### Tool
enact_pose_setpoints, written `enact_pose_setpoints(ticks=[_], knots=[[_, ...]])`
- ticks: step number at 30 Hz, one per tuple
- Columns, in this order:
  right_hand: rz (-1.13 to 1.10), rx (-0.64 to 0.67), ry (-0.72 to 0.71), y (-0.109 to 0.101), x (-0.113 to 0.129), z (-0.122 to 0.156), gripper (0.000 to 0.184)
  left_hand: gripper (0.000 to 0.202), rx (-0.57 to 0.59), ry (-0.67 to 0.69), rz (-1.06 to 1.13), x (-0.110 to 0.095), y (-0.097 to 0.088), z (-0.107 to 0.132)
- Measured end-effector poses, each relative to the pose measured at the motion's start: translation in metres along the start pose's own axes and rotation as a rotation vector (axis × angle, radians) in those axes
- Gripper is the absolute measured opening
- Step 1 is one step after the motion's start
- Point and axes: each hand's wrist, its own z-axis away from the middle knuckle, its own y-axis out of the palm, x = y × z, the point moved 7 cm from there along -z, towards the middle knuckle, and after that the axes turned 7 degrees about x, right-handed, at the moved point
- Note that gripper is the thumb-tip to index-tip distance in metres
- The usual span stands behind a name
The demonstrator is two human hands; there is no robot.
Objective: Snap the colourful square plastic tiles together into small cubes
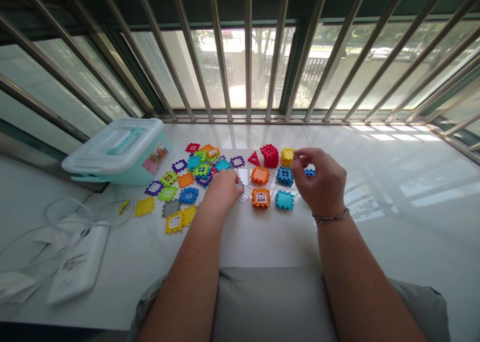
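My right hand (pixel 318 176) is bent in a pinch, its thumb and forefinger at the right edge of a stack of yellow interlocking tiles (pixel 287 157). My left hand (pixel 224 188) has its fingers curled at the edge of the loose pile; a small greyish piece shows at the fingertips, too small to name. White window inserts (pixel 244 197) lie just right of it. Between my hands stand stacks of red tiles (pixel 269 156), orange tiles (pixel 260 198) and blue tiles (pixel 285 176), and a turquoise tile (pixel 284 200).
A mixed pile of coloured tiles (pixel 202 170) spreads to the left. Behind it stands a lidded turquoise box (pixel 116 149). A white power bank (pixel 80 262) with cables lies at the left. Metal bars (pixel 248 52) rise along the ledge's far edge.
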Motion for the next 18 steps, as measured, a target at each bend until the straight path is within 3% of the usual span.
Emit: enact_pose_setpoints(ticks=[5,11,18], knots=[[-0.03,-0.004,-0.066,0.004,0.008,0.001,0.012,0.033,-0.043,-0.011,0.041,0.002,-0.004,0.001],[-0.09,-0.017,-0.127,0.008,0.022,0.001,0.01,0.01,-0.047,-0.025,0.252,0.0,-0.014,0.003],[-0.192,0.16,-0.202,0.026,0.032,-0.001,0.019,0.026,-0.281,0.021,0.655,-0.004,-0.037,0.012]])
